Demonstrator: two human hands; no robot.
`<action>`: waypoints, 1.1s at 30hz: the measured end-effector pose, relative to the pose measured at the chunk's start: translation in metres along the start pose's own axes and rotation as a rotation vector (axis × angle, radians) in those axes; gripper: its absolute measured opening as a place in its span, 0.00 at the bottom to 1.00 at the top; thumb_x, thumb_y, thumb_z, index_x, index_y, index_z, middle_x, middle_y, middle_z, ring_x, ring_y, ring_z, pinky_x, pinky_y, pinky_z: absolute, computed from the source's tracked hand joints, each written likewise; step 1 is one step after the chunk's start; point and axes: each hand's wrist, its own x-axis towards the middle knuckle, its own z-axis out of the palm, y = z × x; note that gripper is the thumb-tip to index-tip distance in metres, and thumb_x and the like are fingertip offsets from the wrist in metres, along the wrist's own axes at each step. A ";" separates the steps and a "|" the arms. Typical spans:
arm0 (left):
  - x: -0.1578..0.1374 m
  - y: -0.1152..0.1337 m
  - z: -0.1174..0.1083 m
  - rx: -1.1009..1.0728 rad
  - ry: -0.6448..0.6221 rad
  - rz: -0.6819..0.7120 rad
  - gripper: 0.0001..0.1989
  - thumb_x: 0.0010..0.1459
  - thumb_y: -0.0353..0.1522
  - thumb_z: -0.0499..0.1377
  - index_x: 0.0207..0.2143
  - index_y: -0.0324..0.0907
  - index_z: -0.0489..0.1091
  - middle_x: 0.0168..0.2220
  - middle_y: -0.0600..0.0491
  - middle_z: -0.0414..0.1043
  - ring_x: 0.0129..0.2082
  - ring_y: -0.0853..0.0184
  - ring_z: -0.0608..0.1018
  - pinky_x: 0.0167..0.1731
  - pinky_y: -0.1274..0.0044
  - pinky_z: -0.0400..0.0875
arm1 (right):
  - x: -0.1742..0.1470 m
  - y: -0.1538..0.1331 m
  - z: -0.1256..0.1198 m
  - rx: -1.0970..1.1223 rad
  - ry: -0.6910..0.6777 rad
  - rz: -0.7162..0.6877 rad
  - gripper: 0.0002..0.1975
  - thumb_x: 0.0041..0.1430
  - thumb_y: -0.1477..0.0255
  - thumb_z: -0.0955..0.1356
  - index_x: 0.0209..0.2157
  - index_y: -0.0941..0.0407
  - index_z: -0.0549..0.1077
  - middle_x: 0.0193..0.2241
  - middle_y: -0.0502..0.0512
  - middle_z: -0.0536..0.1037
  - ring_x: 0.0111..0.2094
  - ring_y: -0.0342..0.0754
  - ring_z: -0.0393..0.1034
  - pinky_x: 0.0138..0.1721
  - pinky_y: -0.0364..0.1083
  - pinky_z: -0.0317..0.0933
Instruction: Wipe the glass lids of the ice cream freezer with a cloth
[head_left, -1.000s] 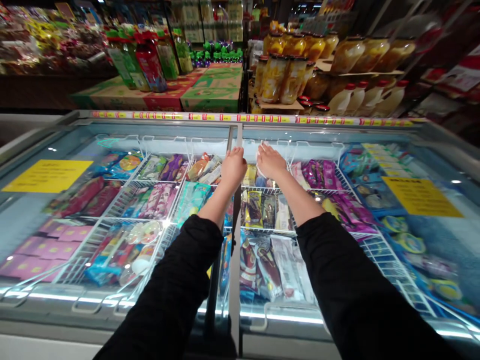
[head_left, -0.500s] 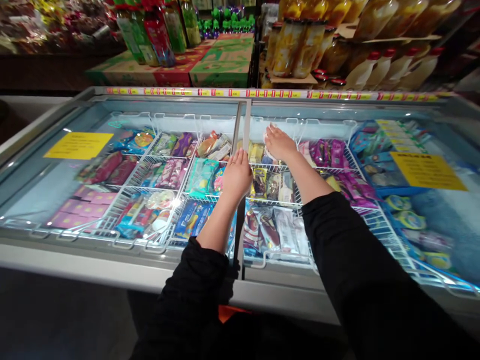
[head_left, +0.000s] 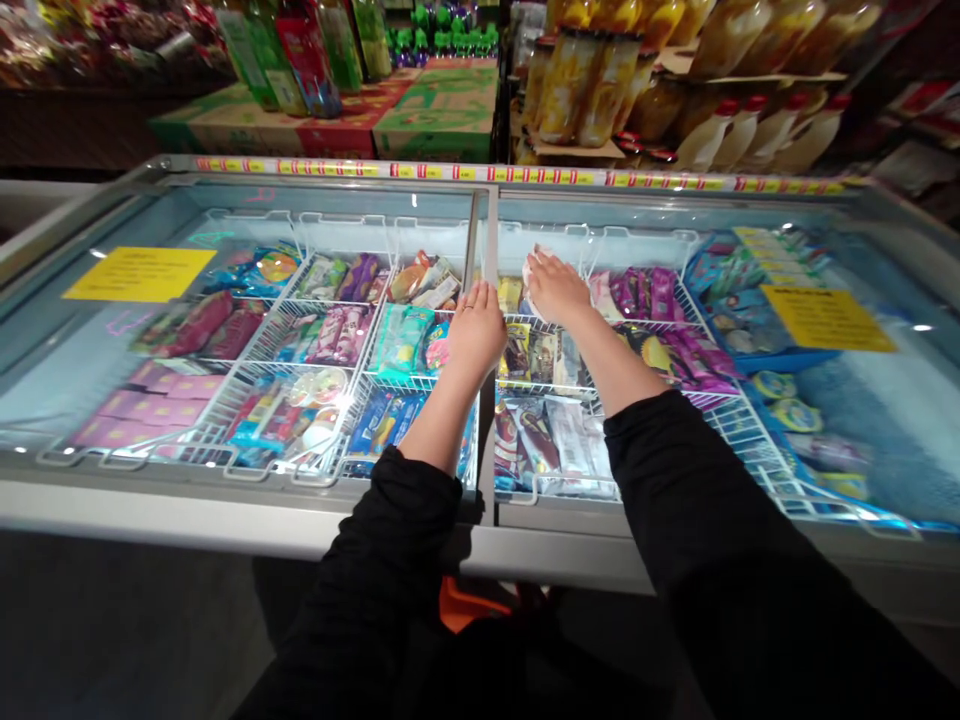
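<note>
My left hand lies flat, fingers stretched forward, on the middle frame bar of a chest freezer's glass top. A ring shows on one finger. My right hand is over the right glass lid, pressing a crumpled white cloth against it. Most of the cloth is hidden under the palm; a little shows past the fingertips and the left side. Under the glass, white wire baskets hold packaged ice creams, among them purple packs and a teal pack.
Yellow notices are on the glass at both sides. A strip of price labels runs along the freezer's back edge. Behind it stand bottles on printed boxes and stacked jars of yellow fruit. Something orange is below the front edge.
The view has shifted slightly, so the freezer sits a little higher and more to the left. My right hand with the cloth has barely moved on the glass; my left hand stays on the bar.
</note>
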 end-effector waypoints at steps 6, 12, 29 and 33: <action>0.000 0.005 -0.001 -0.018 0.014 -0.011 0.30 0.70 0.24 0.47 0.72 0.26 0.58 0.74 0.35 0.58 0.75 0.56 0.61 0.74 0.64 0.56 | -0.043 -0.024 0.007 -0.036 0.057 0.015 0.33 0.74 0.67 0.51 0.75 0.65 0.57 0.76 0.63 0.57 0.76 0.59 0.49 0.76 0.61 0.44; -0.001 0.004 -0.002 -0.024 0.017 -0.006 0.30 0.69 0.24 0.47 0.72 0.28 0.59 0.74 0.36 0.57 0.75 0.57 0.61 0.74 0.65 0.56 | -0.019 -0.007 0.003 -0.010 -0.027 -0.287 0.32 0.75 0.67 0.52 0.75 0.58 0.57 0.77 0.56 0.54 0.77 0.54 0.47 0.76 0.58 0.44; 0.006 -0.004 0.001 -0.060 0.029 0.018 0.29 0.69 0.24 0.48 0.71 0.31 0.62 0.74 0.38 0.59 0.75 0.58 0.61 0.73 0.65 0.57 | -0.040 0.002 0.001 -0.005 -0.029 -0.264 0.33 0.75 0.66 0.51 0.76 0.57 0.54 0.77 0.54 0.53 0.77 0.56 0.46 0.76 0.60 0.45; 0.005 -0.004 -0.002 -0.061 0.025 0.026 0.28 0.69 0.24 0.47 0.70 0.30 0.62 0.74 0.38 0.59 0.75 0.58 0.61 0.74 0.66 0.57 | -0.042 0.010 0.003 -0.006 0.009 -0.142 0.33 0.75 0.65 0.51 0.76 0.61 0.54 0.77 0.60 0.54 0.77 0.58 0.47 0.75 0.60 0.47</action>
